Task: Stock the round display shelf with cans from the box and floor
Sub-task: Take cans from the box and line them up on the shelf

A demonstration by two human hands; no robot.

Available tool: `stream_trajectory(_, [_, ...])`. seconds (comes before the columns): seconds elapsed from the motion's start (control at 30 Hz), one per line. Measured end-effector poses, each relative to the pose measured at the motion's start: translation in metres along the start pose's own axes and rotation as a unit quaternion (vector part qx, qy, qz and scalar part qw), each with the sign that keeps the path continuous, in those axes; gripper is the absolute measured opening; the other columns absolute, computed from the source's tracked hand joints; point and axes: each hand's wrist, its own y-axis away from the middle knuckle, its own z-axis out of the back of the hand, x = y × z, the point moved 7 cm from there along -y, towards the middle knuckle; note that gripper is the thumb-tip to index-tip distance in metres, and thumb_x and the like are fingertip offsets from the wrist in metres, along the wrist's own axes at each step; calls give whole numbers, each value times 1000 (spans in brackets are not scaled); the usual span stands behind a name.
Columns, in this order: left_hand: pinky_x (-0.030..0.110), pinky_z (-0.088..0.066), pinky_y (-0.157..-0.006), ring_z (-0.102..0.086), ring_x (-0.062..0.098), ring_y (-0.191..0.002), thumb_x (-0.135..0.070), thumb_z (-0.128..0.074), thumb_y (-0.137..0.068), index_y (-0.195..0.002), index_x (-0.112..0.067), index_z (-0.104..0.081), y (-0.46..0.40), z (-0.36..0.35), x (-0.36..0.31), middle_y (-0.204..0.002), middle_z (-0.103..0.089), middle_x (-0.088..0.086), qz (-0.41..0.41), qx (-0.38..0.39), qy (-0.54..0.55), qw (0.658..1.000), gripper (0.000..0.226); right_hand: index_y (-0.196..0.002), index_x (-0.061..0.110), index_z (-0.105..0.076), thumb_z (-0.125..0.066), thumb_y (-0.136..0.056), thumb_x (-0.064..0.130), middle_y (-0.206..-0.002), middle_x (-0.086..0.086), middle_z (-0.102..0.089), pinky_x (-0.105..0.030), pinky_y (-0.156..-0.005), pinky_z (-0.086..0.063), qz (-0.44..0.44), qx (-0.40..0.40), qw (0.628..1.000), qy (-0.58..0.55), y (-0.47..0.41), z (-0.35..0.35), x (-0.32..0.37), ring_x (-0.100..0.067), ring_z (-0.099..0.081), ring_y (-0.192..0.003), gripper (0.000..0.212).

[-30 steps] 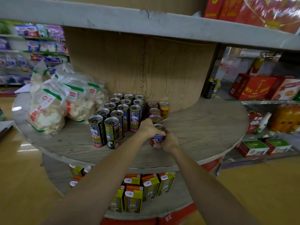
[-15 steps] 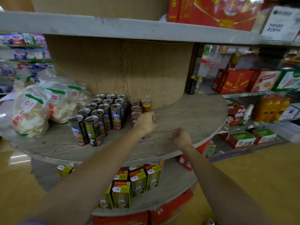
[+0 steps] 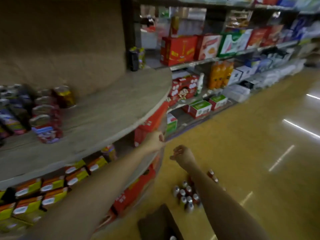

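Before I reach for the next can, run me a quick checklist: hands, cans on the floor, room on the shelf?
1. Left hand empty: ok, holds nothing.
2. Right hand empty: ok, fingers loosely curled, no can.
3. Floor cans available: ok, a cluster stands under the right forearm.
4. Shelf space: ok, bare wood right of the red cans.
5. Box stock: cannot tell, only a dark corner shows.
6. Sharp view: not ok, frame is blurred.
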Motion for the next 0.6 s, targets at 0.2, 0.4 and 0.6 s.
stream_trajectory(0.2, [41, -50, -71, -63, 25, -72, -44, -85, -70, -68, -20, -51, 7, -165, 29, -75, -66, 7, 85, 102, -4, 991, 42, -107, 11, -60, -83, -71, 30, -94, 0, -63, -26, -66, -37, -69, 41, 997, 7, 3, -17, -145, -20, -61, -90, 47])
stream_trajectory(0.4, [33, -38, -68, -53, 18, -82, -46, -80, -75, -75, -19, -50, 39, -307, 121, -79, -53, -2, 186, 199, -31, 962, 40, -111, 5, -59, -84, -72, 21, -103, -6, -61, -36, -85, -46, -184, 83, 978, -49, 24, -95, -300, -25, -59, -101, 50])
stream_trajectory(0.6, [44, -51, -80, -60, 24, -83, -48, -75, -80, -92, -16, -57, 85, -426, 245, -91, -62, 7, 271, 299, -62, 913, 39, -114, 13, -59, -78, -77, 27, -107, -5, -63, -25, -77, -39, -272, 118, 954, -50, 41, -198, -438, -22, -58, -99, 43])
